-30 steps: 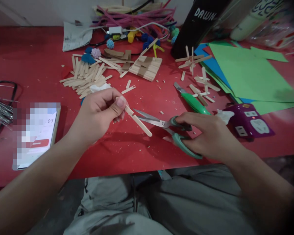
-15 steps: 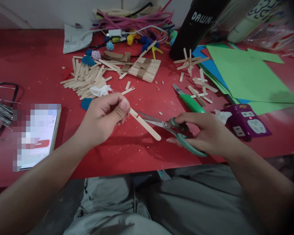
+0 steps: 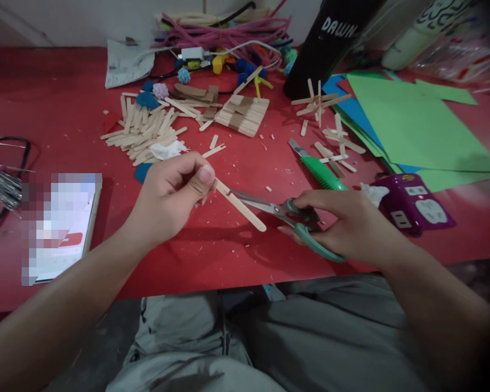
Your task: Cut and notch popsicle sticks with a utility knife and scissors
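Left hand (image 3: 169, 190) pinches stick (image 3: 240, 205); right hand (image 3: 347, 226) grips scissors (image 3: 286, 215)

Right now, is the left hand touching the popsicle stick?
Touching. The head view shows the left hand pinching one end of the popsicle stick between thumb and fingers, its other end free above the red table.

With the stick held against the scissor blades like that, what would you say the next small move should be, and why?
Probably squeeze the scissors shut: the right hand has its fingers in the handles, and the left hand pinches the popsicle stick, which appears to lie across the blades.
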{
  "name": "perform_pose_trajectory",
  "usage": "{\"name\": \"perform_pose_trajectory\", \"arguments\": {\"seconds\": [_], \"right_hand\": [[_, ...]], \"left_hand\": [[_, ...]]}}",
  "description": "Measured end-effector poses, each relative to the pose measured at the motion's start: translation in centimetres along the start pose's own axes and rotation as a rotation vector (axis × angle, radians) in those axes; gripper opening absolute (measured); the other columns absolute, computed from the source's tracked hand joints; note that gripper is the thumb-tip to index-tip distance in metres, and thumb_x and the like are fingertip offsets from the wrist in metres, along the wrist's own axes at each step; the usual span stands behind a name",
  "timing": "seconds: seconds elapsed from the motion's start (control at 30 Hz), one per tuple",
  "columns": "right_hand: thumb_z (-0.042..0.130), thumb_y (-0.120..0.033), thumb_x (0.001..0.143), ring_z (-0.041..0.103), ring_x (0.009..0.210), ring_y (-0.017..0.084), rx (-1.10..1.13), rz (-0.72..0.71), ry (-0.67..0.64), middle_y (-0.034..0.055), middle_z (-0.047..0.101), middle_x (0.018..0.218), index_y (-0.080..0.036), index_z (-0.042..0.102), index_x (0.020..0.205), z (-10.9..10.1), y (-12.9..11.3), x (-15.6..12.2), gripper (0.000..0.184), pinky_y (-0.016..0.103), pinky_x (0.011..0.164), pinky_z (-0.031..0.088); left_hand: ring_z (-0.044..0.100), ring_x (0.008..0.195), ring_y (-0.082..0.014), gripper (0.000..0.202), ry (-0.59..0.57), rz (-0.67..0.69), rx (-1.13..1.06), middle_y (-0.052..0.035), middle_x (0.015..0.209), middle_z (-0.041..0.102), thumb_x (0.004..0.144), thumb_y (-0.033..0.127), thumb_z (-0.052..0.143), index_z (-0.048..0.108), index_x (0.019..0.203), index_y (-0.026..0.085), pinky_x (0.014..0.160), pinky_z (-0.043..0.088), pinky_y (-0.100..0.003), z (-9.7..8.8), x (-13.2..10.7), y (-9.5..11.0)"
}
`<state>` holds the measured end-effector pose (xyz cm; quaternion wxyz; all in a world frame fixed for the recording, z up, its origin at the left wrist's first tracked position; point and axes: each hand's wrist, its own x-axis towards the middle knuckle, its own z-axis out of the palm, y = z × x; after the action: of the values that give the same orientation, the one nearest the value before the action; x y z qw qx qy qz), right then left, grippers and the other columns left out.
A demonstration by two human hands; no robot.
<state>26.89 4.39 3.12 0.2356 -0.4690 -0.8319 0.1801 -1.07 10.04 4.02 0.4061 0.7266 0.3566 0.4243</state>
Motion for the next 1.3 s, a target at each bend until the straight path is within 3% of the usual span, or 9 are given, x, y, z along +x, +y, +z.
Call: {"name": "perform_pose_trajectory", "arguments": {"seconds": [0.3, 0.43, 0.93, 1.03, 1.17, 1.3], "right_hand": [[0.068, -0.034, 0.087, 0.058, 0.054, 0.017, -0.004, 0.016, -0.005, 0.0051, 0.069, 0.069, -0.02, 0.065, 0.083, 0.1, 0.12, -0.21, 0.014, 0.033, 0.051, 0.048], [0.067, -0.033, 0.089, 0.058, 0.053, 0.017, -0.013, -0.006, 0.002, 0.0048, 0.069, 0.067, -0.021, 0.065, 0.082, 0.17, 0.19, -0.19, 0.014, 0.033, 0.052, 0.049], [0.066, -0.027, 0.088, 0.061, 0.056, 0.017, -0.007, -0.058, 0.034, 0.005, 0.071, 0.07, -0.022, 0.065, 0.084, 0.42, 0.58, -0.24, 0.006, 0.032, 0.053, 0.049], [0.065, -0.028, 0.088, 0.059, 0.055, 0.016, 0.007, -0.017, 0.006, 0.004, 0.07, 0.069, -0.022, 0.064, 0.084, 0.3, 0.44, -0.15, 0.007, 0.032, 0.053, 0.048], [0.066, -0.032, 0.087, 0.052, 0.054, 0.015, -0.018, 0.023, -0.022, 0.0024, 0.065, 0.066, -0.022, 0.059, 0.08, 0.02, 0.29, -0.04, 0.014, 0.032, 0.051, 0.045], [0.067, -0.033, 0.087, 0.048, 0.053, 0.014, -0.006, 0.021, -0.024, 0.0007, 0.061, 0.064, -0.023, 0.055, 0.078, -0.21, 0.37, 0.02, 0.018, 0.031, 0.05, 0.044]], "left_hand": [[0.046, 0.05, -0.0081, 0.037, -0.057, 0.047, -0.104, 0.0021, 0.056, 0.052, 0.098, 0.039, 0.062, 0.056, 0.067, 0.019, 0.048, 0.041, -0.022, -0.28, 0.22, -0.39], [0.045, 0.051, -0.0089, 0.038, -0.064, 0.025, -0.17, 0.0016, 0.057, 0.051, 0.096, 0.042, 0.065, 0.057, 0.067, 0.019, 0.049, 0.038, -0.024, -0.35, 0.24, -0.67], [0.038, 0.052, -0.0097, 0.04, -0.175, -0.223, -0.441, 0.0009, 0.059, 0.049, 0.086, 0.046, 0.075, 0.057, 0.062, 0.019, 0.051, 0.03, -0.028, -0.21, 0.22, -0.37], [0.039, 0.053, -0.0107, 0.038, -0.119, -0.168, -0.342, 0.0006, 0.058, 0.049, 0.089, 0.043, 0.072, 0.057, 0.062, 0.02, 0.051, 0.031, -0.029, -0.25, 0.17, -0.3], [0.04, 0.055, -0.0116, 0.03, 0.018, 0.015, 0.011, 0.0015, 0.058, 0.048, 0.092, 0.033, 0.066, 0.06, 0.066, 0.021, 0.052, 0.031, -0.029, -0.47, -0.04, -0.12], [0.042, 0.055, -0.0118, 0.028, 0.056, 0.098, 0.145, 0.0025, 0.057, 0.048, 0.093, 0.031, 0.064, 0.06, 0.068, 0.021, 0.05, 0.031, -0.029, -0.56, -0.24, -0.04]]}}
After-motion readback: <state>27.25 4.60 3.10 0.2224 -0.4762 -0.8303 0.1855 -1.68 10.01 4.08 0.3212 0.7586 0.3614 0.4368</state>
